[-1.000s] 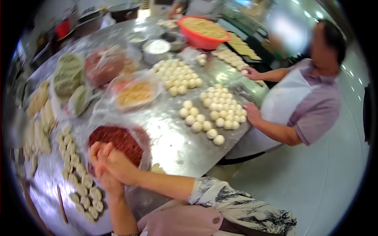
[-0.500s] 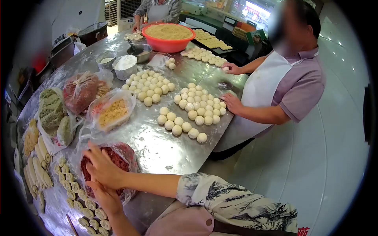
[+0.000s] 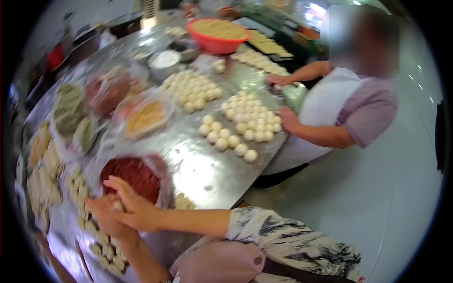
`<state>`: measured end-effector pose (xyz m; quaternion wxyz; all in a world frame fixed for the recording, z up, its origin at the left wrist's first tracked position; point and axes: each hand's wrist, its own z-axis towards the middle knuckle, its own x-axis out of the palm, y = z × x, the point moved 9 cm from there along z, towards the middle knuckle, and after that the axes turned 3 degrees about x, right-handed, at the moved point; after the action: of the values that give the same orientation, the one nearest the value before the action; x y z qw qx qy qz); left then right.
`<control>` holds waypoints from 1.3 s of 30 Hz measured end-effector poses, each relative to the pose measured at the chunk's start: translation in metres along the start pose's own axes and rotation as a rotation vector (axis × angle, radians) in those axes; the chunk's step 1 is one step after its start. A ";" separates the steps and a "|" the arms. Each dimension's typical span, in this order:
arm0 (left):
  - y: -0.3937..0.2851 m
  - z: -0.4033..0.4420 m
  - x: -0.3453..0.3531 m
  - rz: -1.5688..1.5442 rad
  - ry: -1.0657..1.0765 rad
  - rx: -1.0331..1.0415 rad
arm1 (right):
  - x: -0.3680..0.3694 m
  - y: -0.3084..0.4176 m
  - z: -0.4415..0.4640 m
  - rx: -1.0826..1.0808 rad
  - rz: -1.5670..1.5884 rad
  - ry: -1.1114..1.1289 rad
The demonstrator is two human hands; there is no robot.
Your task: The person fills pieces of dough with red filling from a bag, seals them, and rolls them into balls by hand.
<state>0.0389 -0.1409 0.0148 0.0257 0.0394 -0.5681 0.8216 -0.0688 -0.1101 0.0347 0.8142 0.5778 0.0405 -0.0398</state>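
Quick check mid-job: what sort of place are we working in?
Probably a bakery or pastry kitchen: clusters of pale dough balls sit on a metal table, along with dark red paste, likely filling, and a big red basin.

Between my left hand (image 3: 106, 218) and right hand (image 3: 137, 210) I hold a small, pale lump of dough (image 3: 117, 205), mostly hidden; just beyond, coarse dark-red filling (image 3: 137, 175) lies in a clear, crinkled plastic bag (image 3: 166, 186).

Between the left hand (image 3: 104, 216) and right hand (image 3: 135, 206), a pale bit (image 3: 117, 205) is mostly hidden, too small to identify. The right hand covers some red filling (image 3: 134, 173). Past the worktop's (image 3: 188, 172) far edge, a person (image 3: 210, 5) is cut off.
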 end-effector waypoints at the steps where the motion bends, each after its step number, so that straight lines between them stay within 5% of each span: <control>1: -0.026 -0.006 0.006 0.245 -0.035 0.244 | 0.002 0.002 -0.004 -0.078 0.022 0.000; 4: 0.016 -0.012 0.010 -0.478 -0.133 -0.238 | -0.019 -0.001 -0.010 0.153 0.059 -0.205; 6: -0.013 -0.006 0.031 -0.777 -0.109 -0.240 | -0.026 0.002 -0.009 0.165 0.098 -0.218; 8: -0.032 -0.008 0.036 -0.778 0.042 -0.225 | -0.018 -0.010 -0.012 0.219 0.285 -0.115; 10: -0.026 -0.008 0.036 -0.406 0.136 -0.101 | -0.010 -0.003 -0.012 0.274 0.208 0.003; 12: -0.018 -0.018 0.035 -0.375 0.179 -0.080 | -0.010 0.009 -0.010 0.207 0.139 0.017; 15: -0.005 -0.020 0.021 -0.435 -0.005 -0.221 | -0.010 0.017 -0.009 0.084 -0.001 0.012; 17: -0.012 -0.016 0.023 -0.358 -0.041 -0.164 | -0.011 0.008 -0.010 0.200 -0.020 0.007; 19: -0.032 -0.010 0.030 -0.709 -0.189 -0.277 | -0.014 -0.006 -0.012 0.304 0.109 -0.016; 22: -0.027 -0.012 0.030 -0.437 0.050 -0.149 | -0.004 -0.012 -0.017 0.457 0.125 0.249; 23: -0.025 -0.015 0.030 -0.278 0.150 0.004 | -0.004 -0.011 -0.016 0.414 0.108 0.251; 27: -0.007 -0.022 0.018 -0.383 -0.066 -0.201 | -0.007 0.019 -0.010 0.006 -0.144 -0.031; 31: -0.023 -0.013 0.031 -0.679 -0.173 -0.251 | -0.009 -0.013 -0.016 0.465 0.262 0.173; 35: -0.012 -0.013 0.030 -0.369 0.086 -0.160 | -0.005 0.008 -0.006 0.206 0.022 0.156; 39: -0.006 -0.011 0.029 -0.446 0.016 -0.255 | -0.012 0.004 -0.004 0.177 -0.081 0.010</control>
<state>0.0097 -0.1288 0.0189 0.2153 0.1537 -0.6440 0.7178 -0.0800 -0.1047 0.0382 0.7573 0.6457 0.0645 -0.0733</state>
